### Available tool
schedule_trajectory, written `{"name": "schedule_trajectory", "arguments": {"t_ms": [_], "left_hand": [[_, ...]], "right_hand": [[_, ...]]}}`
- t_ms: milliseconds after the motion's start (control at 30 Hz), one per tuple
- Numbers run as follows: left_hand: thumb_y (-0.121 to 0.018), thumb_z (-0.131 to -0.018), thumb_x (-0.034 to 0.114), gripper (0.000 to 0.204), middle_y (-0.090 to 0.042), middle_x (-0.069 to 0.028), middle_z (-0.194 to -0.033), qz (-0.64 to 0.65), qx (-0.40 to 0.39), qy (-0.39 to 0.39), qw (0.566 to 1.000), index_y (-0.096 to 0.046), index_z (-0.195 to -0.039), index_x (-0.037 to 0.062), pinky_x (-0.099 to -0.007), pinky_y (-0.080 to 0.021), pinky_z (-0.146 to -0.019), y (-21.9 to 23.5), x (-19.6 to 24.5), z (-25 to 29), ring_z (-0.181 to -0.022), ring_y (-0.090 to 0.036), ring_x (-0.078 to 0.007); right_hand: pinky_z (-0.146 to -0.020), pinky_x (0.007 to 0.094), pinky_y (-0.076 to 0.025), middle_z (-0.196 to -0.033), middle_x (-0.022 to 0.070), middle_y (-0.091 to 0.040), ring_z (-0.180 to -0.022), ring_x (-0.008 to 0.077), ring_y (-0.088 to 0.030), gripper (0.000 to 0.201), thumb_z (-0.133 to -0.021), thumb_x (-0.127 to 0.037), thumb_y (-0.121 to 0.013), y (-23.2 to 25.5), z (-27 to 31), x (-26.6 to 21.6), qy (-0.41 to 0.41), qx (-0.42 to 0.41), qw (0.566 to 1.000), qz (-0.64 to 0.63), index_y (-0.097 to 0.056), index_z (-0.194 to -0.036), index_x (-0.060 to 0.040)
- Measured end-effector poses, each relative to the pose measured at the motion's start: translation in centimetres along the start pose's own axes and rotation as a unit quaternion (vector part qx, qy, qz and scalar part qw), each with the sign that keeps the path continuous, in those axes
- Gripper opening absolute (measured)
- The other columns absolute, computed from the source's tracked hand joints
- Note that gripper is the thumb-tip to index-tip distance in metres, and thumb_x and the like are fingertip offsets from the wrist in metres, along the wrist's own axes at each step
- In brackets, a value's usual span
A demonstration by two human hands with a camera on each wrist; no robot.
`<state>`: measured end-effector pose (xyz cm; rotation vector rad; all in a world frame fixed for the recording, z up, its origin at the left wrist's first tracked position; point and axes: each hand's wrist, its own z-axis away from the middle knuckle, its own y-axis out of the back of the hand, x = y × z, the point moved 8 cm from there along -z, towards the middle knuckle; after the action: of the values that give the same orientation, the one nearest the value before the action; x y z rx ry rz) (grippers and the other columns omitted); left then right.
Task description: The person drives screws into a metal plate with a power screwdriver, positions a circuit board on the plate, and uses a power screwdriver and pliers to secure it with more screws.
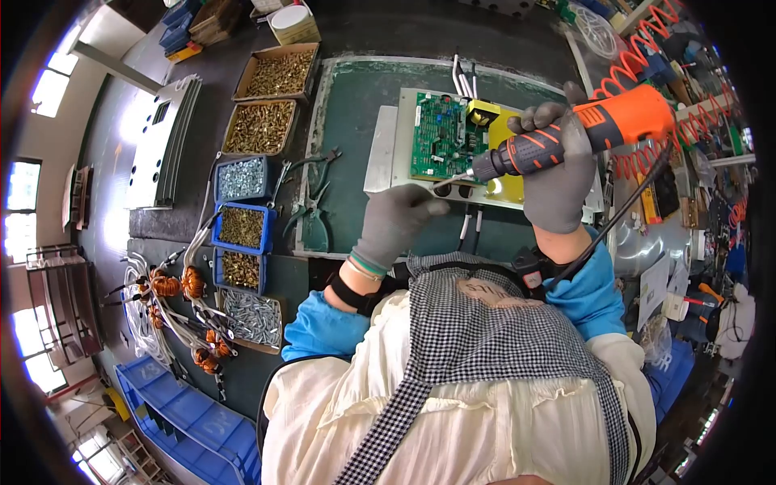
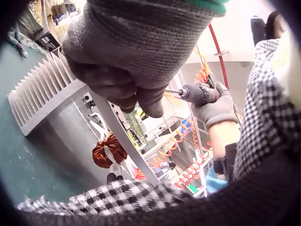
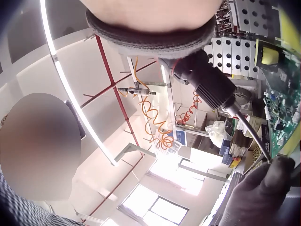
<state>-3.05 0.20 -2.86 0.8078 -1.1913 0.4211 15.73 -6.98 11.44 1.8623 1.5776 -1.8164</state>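
Observation:
My gloved right hand [image 1: 558, 182] grips an orange and black power screwdriver [image 1: 618, 121], held almost level with its bit [image 3: 249, 129] pointing left. The gloved left hand [image 1: 396, 218] has its fingers curled, with thumb and fingertips pinching at the tip of the bit. I cannot tell whether a screw is between those fingertips. Just beyond the bit lies a green circuit board [image 1: 428, 145] with a yellow-wrapped transformer [image 1: 482, 111], mounted on a metal plate beside a yellow sheet [image 1: 508, 179]. In the left wrist view, a finned heat sink [image 2: 44, 96] shows under the assembly.
Left of the work mat [image 1: 343, 105] lie pliers [image 1: 311, 212], cardboard boxes of brass fasteners [image 1: 279, 73] and blue bins of screws [image 1: 242, 178]. Copper coils with white leads [image 1: 166, 283] sit farther left. A black cable [image 1: 630, 210] trails from the screwdriver; red coiled hoses [image 1: 647, 40] hang at right.

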Motion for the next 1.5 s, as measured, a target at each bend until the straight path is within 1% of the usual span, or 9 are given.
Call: {"name": "schedule_trajectory", "arguments": {"t_ms": [200, 300, 400, 600, 800, 967, 1167, 1300, 1500], "left_hand": [[-0.072, -0.084, 0.024, 0.025, -0.069, -0.0097, -0.074, -0.035, -0.040, 0.102, 0.993, -0.072, -0.094, 0.0014, -0.0305, -0.050, -0.067, 1.0, -2.4, 1.1, -0.071, -0.067, -0.0184], [-0.064, -0.088, 0.012, 0.029, -0.068, -0.0078, -0.092, 0.148, -0.071, 0.121, 0.979, -0.065, -0.111, -0.0051, -0.0258, -0.050, -0.074, 0.6, -3.7, 1.5, -0.079, -0.063, -0.0143], [-0.056, -0.090, 0.007, 0.036, -0.066, -0.0102, -0.108, 0.403, -0.107, 0.168, 0.894, -0.055, -0.125, -0.0045, -0.0309, -0.053, -0.085, 0.1, -3.9, 2.4, -0.093, -0.066, -0.0212], [-0.053, -0.094, 0.005, 0.033, -0.065, -0.0117, -0.109, 0.434, -0.138, 0.224, 0.862, -0.052, -0.127, -0.0030, -0.0307, -0.057, -0.082, -0.9, -4.2, 2.3, -0.092, -0.067, -0.0203], [-0.051, -0.098, 0.011, 0.030, -0.066, -0.0090, -0.102, 0.386, -0.159, 0.201, 0.886, -0.055, -0.124, -0.0022, -0.0275, -0.055, -0.073, -1.1, -4.7, 1.9, -0.084, -0.068, -0.0166], [-0.051, -0.099, 0.015, 0.030, -0.065, -0.0055, -0.097, 0.366, -0.139, 0.206, 0.897, -0.056, -0.124, -0.0011, -0.0239, -0.051, -0.068, -0.4, -4.2, 2.2, -0.075, -0.062, -0.0116], [-0.049, -0.099, 0.016, 0.033, -0.060, -0.0011, -0.085, 0.343, -0.054, 0.162, 0.924, -0.055, -0.126, -0.0003, -0.0211, -0.044, -0.060, 1.0, -2.8, 1.9, -0.066, -0.053, -0.0070], [-0.047, -0.096, 0.013, 0.037, -0.058, 0.0013, -0.082, 0.252, 0.035, 0.173, 0.951, -0.054, -0.131, 0.0022, -0.0201, -0.042, -0.057, 1.7, -1.5, 1.3, -0.064, -0.050, -0.0053], [-0.048, -0.094, 0.010, 0.045, -0.056, 0.0027, -0.082, 0.239, -0.050, 0.141, 0.959, -0.051, -0.139, 0.0070, -0.0200, -0.042, -0.057, 0.7, -1.3, -0.4, -0.063, -0.048, -0.0049]], "right_hand": [[-0.081, 0.0433, -0.056, -0.089, 0.0107, -0.059, -0.082, 0.0196, -0.060, 0.053, -0.089, 0.002, -0.053, -3.3, 0.0, 1.3, 0.043, -0.076, 0.996, 0.005, -0.033, -0.138, -0.0025], [-0.080, 0.0433, -0.056, -0.088, 0.0106, -0.060, -0.081, 0.0197, -0.061, 0.055, -0.088, 0.002, -0.054, -3.8, 0.2, 2.5, 0.046, -0.086, 0.995, 0.035, -0.031, -0.138, -0.0006], [-0.081, 0.0415, -0.056, -0.086, 0.0097, -0.062, -0.078, 0.0197, -0.062, 0.056, -0.086, 0.004, -0.056, -4.2, 0.2, 2.7, 0.048, -0.097, 0.992, 0.059, -0.033, -0.137, -0.0001], [-0.084, 0.0420, -0.055, -0.093, 0.0091, -0.063, -0.086, 0.0206, -0.064, 0.058, -0.083, 0.000, -0.063, -7.0, -0.2, 4.0, -0.035, -0.200, 0.964, 0.169, -0.037, -0.136, -0.0033], [-0.080, 0.0365, -0.054, -0.090, 0.0074, -0.063, -0.084, 0.0180, -0.064, 0.059, -0.081, 0.001, -0.065, -9.1, -1.0, 5.0, 0.016, -0.294, 0.913, 0.282, -0.038, -0.134, -0.0020], [-0.077, 0.0340, -0.055, -0.088, 0.0063, -0.063, -0.083, 0.0162, -0.064, 0.060, -0.080, 0.004, -0.063, -10.0, -1.2, 6.2, -0.078, -0.263, 0.947, 0.169, -0.039, -0.134, -0.0018], [-0.078, 0.0352, -0.055, -0.088, 0.0072, -0.063, -0.081, 0.0173, -0.064, 0.059, -0.082, 0.005, -0.064, -9.7, -1.0, 5.3, -0.025, -0.237, 0.943, 0.231, -0.039, -0.135, -0.0006], [-0.056, 0.0239, -0.049, -0.084, 0.0035, -0.063, -0.065, 0.0094, -0.060, 0.066, -0.079, 0.003, -0.070, -9.3, -0.9, 5.0, -0.040, -0.210, 0.966, 0.148, -0.036, -0.135, 0.0015], [-0.058, 0.0253, -0.050, -0.086, 0.0029, -0.063, -0.065, 0.0102, -0.060, 0.064, -0.078, 0.004, -0.070, -9.3, -0.4, 4.1, 0.004, -0.219, 0.959, 0.181, -0.039, -0.133, 0.0004]]}}
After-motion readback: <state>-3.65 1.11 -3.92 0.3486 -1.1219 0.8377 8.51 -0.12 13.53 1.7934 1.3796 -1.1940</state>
